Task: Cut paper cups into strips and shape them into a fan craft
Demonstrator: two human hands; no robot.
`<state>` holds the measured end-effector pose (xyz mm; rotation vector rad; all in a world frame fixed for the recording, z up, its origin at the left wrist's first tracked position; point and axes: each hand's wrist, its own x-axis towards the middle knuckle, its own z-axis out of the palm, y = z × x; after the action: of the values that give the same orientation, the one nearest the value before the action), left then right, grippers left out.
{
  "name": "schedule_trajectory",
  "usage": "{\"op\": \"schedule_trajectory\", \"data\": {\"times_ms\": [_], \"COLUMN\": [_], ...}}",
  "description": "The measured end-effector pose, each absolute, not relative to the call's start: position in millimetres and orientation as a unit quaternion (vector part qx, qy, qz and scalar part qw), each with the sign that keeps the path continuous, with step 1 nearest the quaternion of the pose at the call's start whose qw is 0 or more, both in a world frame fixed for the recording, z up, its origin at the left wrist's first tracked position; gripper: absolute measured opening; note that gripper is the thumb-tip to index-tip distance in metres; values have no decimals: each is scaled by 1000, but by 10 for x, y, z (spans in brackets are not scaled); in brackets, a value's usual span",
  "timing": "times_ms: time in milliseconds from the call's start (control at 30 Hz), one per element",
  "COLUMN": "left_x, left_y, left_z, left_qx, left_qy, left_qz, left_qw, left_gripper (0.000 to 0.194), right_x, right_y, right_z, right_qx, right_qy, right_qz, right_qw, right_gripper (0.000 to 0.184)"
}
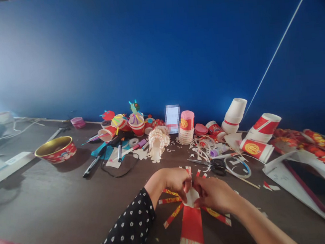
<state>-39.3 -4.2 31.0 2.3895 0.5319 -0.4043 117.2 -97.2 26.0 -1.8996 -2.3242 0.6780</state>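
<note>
well, the left hand (pixel 177 180) and the right hand (pixel 214 195) sit close together just above the table (pixel 44 210), their fingers curled in and pinching from either side at the white centre of a cut red-and-white paper cup (pixel 190 226). neither hand is spread open; both look closed on the paper, though the fingertips are partly hidden among the folds. the cup lies opened out into a star of strips under the hands, its longest red strip running from the hands back toward the person, slightly off straight, while thinner red and yellow strips fan out to the left and right. its centre sits between the hands, with neither clearly nearer. a black sleeve with white dots (pixel 126 225) covers the left forearm; the right forearm is bare. just beyond the right hand lie black-handled scissors (pixel 217 166) and a tangle of curled white paper strips (pixel 201 147). further ahead of the hands stand a fringed white paper-cup figure (pixel 157 139) and stacked white cups (pixel 234 111), and well to the left, a red bowl with a gold inside (pixel 56 149).
</note>
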Motion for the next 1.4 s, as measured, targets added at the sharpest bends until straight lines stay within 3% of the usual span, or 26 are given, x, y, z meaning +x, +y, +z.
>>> {"op": "schedule_trajectory", "data": {"times_ms": [233, 633, 800, 1133, 1267, 1333, 1400], "left_x": [-391, -312, -281, -291, -360, -390, -413], "left_y": [-51, -137, -167, -169, -131, -100, -62], "left_z": [328, 414, 430, 431, 413, 400, 386], "left_qx": [916, 916, 914, 929, 924, 917, 911], "left_qy": [196, 237, 260, 229, 240, 246, 229], "left_qz": [-163, -163, -171, -138, -139, -143, -152], "left_qw": [310, 280, 262, 257, 264, 279, 309], "left_gripper": [29, 32, 16, 30, 34, 37, 37], "right_x": [1200, 1124, 1103, 1121, 1258, 1328, 1372], "right_y": [-964, -962, -964, -899, -836, -823, -824], "right_z": [278, 256, 293, 269, 240, 250, 265], "right_qx": [-603, -638, -644, -645, -590, -550, -541], "right_qy": [-755, -743, -737, -737, -762, -755, -753], "right_qz": [253, 201, 205, 201, 266, 355, 372], "right_qw": [45, 28, 16, 1, 32, 45, 49], "right_gripper": [21, 26, 25, 29, 29, 21, 17]}}
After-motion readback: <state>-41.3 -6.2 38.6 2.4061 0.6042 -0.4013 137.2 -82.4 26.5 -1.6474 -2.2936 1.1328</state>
